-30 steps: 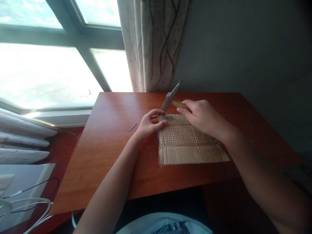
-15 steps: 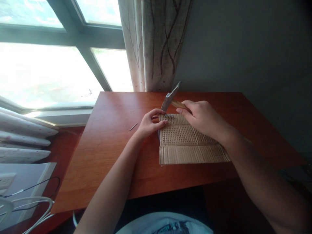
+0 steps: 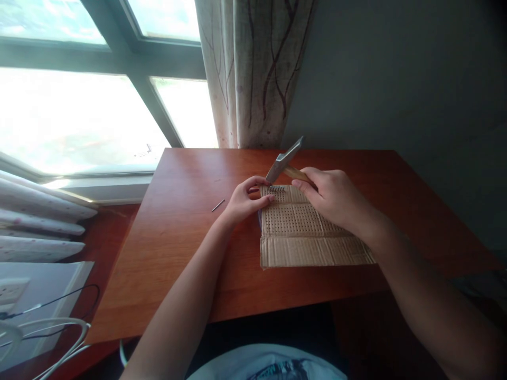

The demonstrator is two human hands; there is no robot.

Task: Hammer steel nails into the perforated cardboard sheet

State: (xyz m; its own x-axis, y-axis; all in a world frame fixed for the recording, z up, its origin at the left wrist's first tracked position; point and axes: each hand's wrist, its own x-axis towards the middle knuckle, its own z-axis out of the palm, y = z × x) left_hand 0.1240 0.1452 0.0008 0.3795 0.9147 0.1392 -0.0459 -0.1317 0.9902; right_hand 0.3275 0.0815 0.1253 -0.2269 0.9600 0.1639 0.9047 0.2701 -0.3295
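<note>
My right hand [image 3: 336, 195] is wrapped round the wooden handle of a hammer [image 3: 283, 161]. The hammer's metal head leans to the upper right, its lower end at the far left corner of a cardboard sheet [image 3: 317, 250]. At that corner my left hand [image 3: 247, 199] grips the sheet, thumb lying on top and index finger by the hammer's lower end. Rows of small holes cover much of the cardboard. A short row of nails [image 3: 276, 188] stands in it near the far edge. Whether the hammer touches a nail is hard to make out.
One loose nail [image 3: 218, 205] lies on the wooden table [image 3: 182, 237], left of the cardboard. A window and a curtain [image 3: 261, 79] rise behind the table. White cables [image 3: 75, 338] and a wall socket [image 3: 13, 290] are at the lower left.
The hammer head has tipped a little farther to the right, and my right hand has shifted slightly right and down. My left hand keeps its place on the cardboard.
</note>
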